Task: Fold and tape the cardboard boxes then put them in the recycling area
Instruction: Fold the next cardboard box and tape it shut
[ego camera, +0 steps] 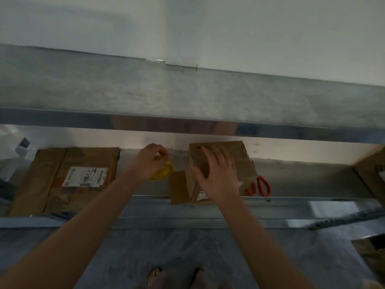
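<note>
1. Right hand (216,176), grip open, pressed flat on top of the small box (218,170) on the shelf (312,176).
2. Left hand (149,160), grip closed, pinching the tape roll (164,171), just left of the box, nearer the untaped flap.
3. Scissors (260,185) right of the box; flattened cardboard (68,178) far left.

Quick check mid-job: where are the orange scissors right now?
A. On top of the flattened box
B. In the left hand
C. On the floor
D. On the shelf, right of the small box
D: the orange scissors lie on the shelf just right of the small box, which the right hand presses, while the left hand holds the yellow tape roll.
</note>
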{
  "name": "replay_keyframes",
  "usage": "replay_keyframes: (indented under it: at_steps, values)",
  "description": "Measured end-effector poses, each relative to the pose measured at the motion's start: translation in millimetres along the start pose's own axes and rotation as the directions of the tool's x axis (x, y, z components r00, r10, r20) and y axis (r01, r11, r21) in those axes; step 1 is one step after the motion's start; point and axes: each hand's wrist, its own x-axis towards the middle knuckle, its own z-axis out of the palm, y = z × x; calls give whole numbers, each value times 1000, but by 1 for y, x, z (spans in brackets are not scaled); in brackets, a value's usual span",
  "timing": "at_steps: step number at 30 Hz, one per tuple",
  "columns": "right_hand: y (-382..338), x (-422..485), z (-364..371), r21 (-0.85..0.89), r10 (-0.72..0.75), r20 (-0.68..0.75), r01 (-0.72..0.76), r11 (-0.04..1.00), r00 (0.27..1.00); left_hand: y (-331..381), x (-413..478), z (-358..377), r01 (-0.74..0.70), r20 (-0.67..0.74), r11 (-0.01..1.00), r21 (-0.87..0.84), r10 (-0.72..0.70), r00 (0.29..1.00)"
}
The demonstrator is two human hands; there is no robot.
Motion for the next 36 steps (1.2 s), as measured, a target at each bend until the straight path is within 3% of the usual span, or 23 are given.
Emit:
replay_keyframes:
  at_steps: [8, 14, 18, 23, 27, 33, 36]
  values:
    - [-20, 16, 31, 110, 163, -119, -150, 983, 979, -14, 3, 10, 11, 28, 1000, -26, -11, 1000]
    - [-23, 19, 32, 74, 200, -106, -193, 978, 974, -28, 2, 10, -40, 61, 999, 13, 39, 997]
    - [-24, 19, 33, 79, 191, -145, -181, 980, 971, -52, -4, -6, 22, 53, 999, 27, -24, 998]
    - [-26, 22, 39, -55, 137, -191, -150, 987, 972, -68, -14, -20, -4, 50, 999, 53, 1, 999]
    - [-30, 31, 40, -113, 167, -138, -183, 977, 976, -75, -25, -27, -99, 32, 993, 65, 97, 995]
    - [-26, 22, 30, -215, 66, 23, -60, 975, 998, -73, -33, -38, -110, -7, 991, 75, 111, 994]
    - [-43, 11, 26, -231, -62, 12, 63, 971, 998, -66, -39, -41, -148, -7, 981, 124, 150, 989]
